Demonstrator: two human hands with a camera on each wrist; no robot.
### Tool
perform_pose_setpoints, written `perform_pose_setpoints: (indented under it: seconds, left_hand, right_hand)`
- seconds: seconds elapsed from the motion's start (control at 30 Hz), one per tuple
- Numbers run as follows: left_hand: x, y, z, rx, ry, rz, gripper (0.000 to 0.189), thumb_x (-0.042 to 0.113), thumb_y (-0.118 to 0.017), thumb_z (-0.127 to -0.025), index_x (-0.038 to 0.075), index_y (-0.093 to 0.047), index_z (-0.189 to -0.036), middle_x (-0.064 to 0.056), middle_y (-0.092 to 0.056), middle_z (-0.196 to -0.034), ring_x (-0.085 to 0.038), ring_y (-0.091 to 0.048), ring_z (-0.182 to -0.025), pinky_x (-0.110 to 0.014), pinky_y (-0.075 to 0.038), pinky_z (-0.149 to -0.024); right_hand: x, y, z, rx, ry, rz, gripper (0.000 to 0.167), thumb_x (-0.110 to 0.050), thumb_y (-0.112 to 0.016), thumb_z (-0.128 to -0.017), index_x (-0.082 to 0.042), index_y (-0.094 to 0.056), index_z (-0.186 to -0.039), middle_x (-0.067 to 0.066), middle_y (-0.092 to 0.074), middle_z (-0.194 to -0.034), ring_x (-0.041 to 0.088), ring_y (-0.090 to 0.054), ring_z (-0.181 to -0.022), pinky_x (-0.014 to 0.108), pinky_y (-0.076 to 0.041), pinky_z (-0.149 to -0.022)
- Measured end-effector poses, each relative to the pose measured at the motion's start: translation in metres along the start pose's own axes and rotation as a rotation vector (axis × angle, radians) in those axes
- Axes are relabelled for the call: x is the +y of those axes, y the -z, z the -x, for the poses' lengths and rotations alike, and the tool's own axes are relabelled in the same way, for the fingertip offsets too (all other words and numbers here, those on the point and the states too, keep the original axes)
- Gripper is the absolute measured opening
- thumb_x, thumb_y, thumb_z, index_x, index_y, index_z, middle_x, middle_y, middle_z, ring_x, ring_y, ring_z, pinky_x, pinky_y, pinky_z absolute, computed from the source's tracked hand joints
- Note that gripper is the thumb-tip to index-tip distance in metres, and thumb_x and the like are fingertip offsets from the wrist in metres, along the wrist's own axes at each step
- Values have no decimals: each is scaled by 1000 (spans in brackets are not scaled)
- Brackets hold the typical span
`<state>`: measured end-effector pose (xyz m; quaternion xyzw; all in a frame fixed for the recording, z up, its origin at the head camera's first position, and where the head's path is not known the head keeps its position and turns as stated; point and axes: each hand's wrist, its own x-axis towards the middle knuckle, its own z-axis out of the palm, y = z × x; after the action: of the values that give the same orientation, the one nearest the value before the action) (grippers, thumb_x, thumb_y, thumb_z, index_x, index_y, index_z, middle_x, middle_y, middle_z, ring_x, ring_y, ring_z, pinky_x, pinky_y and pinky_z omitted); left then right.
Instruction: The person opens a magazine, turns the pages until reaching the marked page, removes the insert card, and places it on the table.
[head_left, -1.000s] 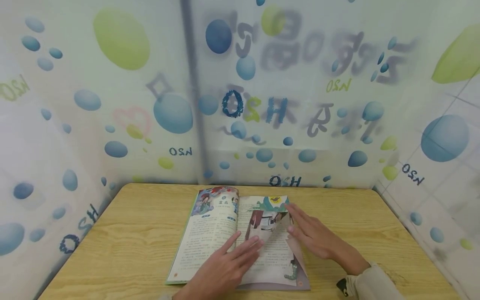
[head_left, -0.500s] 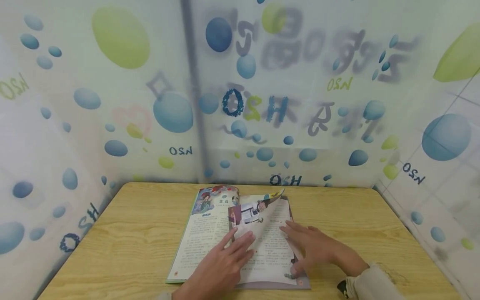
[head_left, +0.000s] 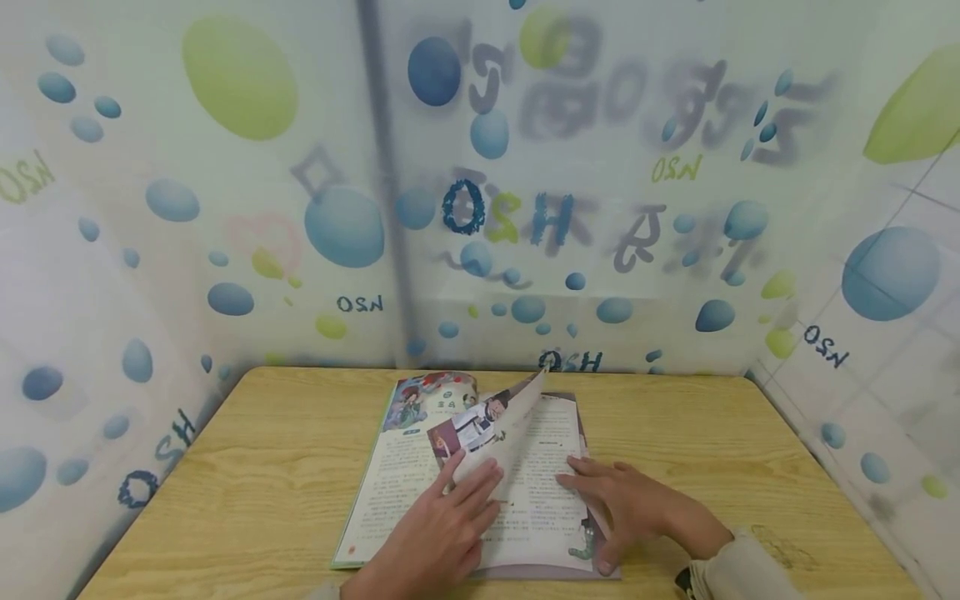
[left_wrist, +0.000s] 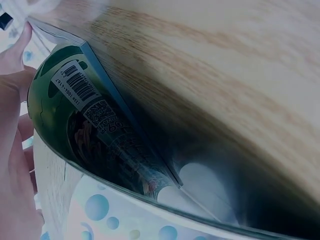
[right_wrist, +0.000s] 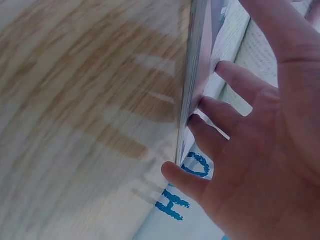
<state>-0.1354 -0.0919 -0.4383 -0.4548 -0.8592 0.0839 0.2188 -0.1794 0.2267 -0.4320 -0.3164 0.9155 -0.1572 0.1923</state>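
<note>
An open magazine (head_left: 401, 475) lies on the table with printed text and colour pictures. One page (head_left: 517, 429) stands partly lifted and curls toward the left, showing a picture on its underside. My left hand (head_left: 442, 525) rests on the lower middle of the magazine, its fingers extended against the curling page. At the right edge my right hand (head_left: 637, 504) touches the magazine with spread fingers, the thumb near the lower corner. In the left wrist view the green cover (left_wrist: 55, 105) with a barcode bends beside the left hand (left_wrist: 15, 130). The right wrist view shows fingertips along the page edges.
A light wooden table (head_left: 262, 475) carries the magazine. Behind it and at both sides hangs a pale curtain (head_left: 480, 275) printed with blue and green drops and lettering. A beige sleeve (head_left: 750, 567) covers the right forearm.
The lifted page has swung from the right toward the left, over the left hand's fingers. My right hand has come away from that page and moved down the magazine's right edge.
</note>
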Motion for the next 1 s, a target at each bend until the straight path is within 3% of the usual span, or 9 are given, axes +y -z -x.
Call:
perform_pose_setpoints:
  seconds: [0.2,0.63,1.0]
  left_hand:
    - [0,-2,0,9,15,1,26,37,-66,-84,18,-68,-102,-7,-57,-142,-25,-42,-140,-60,-26,-114]
    - [-2,-2,1,-87,81,-13,36,43,-65,-85,18,-69,-109,-6,-55,-143,-28,-42,-140,-66,-31,-107]
    - [-5,0,3,-188,175,46,44,48,-62,-88,17,-68,-118,-9,-50,-148,-31,-41,-140,-66,-38,-99]
  right_hand:
    - [1,-2,-1,14,9,11,108,-65,-84,-60,-22,-44,-151,14,-33,-159,38,-33,-144,68,-27,-107]
    - [0,-4,0,28,13,28,110,-65,-84,-59,-22,-44,-151,14,-33,-159,37,-33,-144,66,-28,-108]
    - [0,-4,1,33,9,35,110,-64,-85,-58,-22,-45,-151,13,-33,-159,37,-32,-145,65,-30,-107]
